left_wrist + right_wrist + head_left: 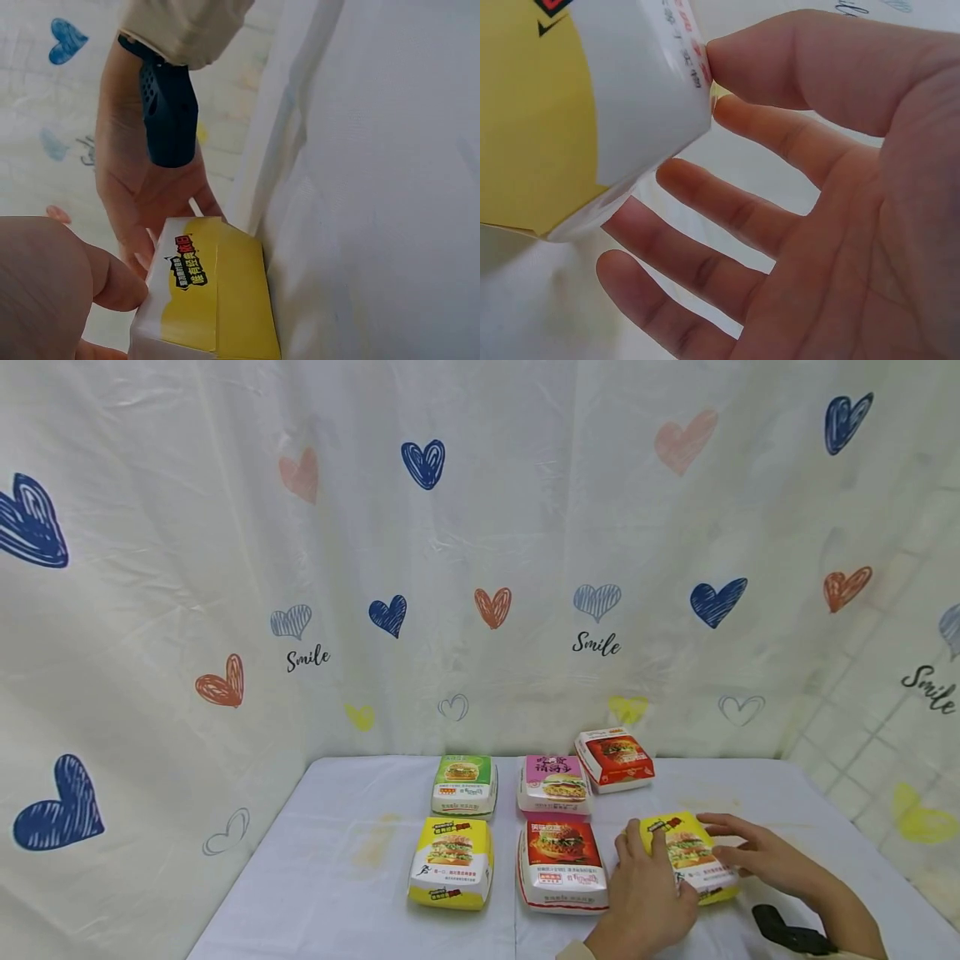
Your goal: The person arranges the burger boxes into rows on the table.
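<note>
A yellow-and-white burger box (686, 852) stands between my two hands at the right of the table, its burger picture facing up. My left hand (647, 893) holds it from the left, fingers along that side and thumb at the near edge. In the left wrist view, the thumb (116, 281) touches the white part of the box (217, 292). From the right, my right hand (772, 860) grips the box with fingers at the far right corner. Its thumb (757, 64) presses the box's white side (652, 90) in the right wrist view; the other fingers spread below.
Left of my hands are a red-and-white burger box (562, 868) and another yellow one (452, 864). Behind them stand a green box (463, 785), a pink box (555, 783) and a tilted red box (615, 760). A heart-patterned curtain (487, 543) hangs behind the white-covered table (315, 860).
</note>
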`<control>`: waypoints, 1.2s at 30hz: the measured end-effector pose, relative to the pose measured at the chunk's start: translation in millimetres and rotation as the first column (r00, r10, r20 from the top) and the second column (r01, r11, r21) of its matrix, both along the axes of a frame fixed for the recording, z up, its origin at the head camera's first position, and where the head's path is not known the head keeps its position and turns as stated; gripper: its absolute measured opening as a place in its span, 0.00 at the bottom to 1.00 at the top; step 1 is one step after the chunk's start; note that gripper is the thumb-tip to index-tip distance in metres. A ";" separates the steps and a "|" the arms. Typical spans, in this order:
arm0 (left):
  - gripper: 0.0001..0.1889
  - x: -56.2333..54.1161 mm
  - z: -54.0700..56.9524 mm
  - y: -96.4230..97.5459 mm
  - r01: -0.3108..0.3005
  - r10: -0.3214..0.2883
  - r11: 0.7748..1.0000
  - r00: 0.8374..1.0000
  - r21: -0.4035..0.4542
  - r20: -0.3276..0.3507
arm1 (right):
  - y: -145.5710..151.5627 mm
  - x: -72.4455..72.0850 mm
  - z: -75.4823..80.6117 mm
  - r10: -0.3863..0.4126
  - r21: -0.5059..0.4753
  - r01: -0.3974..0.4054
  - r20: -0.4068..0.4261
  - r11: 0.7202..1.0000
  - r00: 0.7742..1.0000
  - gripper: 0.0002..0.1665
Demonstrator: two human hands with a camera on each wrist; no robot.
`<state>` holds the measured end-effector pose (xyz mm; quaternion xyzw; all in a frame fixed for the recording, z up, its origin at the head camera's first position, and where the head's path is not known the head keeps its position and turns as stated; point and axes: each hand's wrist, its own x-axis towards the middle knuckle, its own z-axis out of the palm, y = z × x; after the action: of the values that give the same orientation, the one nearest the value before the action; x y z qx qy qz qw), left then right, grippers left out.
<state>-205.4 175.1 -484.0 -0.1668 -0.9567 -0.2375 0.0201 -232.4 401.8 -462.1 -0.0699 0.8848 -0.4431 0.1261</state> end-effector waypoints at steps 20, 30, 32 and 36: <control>0.29 1.9 2.1 -1.3 0.002 -0.004 0.999 0.998 -0.037 -0.058 | 3.8 3.8 1.3 0.141 -0.043 -0.142 -0.015 0.989 0.990 0.35; 0.28 1.8 3.1 -1.4 -0.006 0.003 0.999 0.998 -0.045 -0.066 | 4.3 3.8 2.5 0.131 -0.045 -0.131 -0.002 0.990 0.991 0.36; 0.29 1.9 3.3 -1.4 -0.007 0.004 0.999 0.998 -0.049 -0.059 | 4.1 4.2 2.6 0.131 -0.047 -0.131 0.004 0.990 0.991 0.35; 0.29 2.0 4.0 -1.2 -0.009 0.006 0.998 0.999 -0.055 -0.048 | 3.1 5.2 4.1 0.133 -0.045 -0.132 0.013 0.990 0.991 0.35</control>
<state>-203.5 173.9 -480.0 -0.1695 -0.9628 -0.2066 0.0394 -227.2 404.9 -458.0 -0.1278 0.8671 -0.4538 0.1607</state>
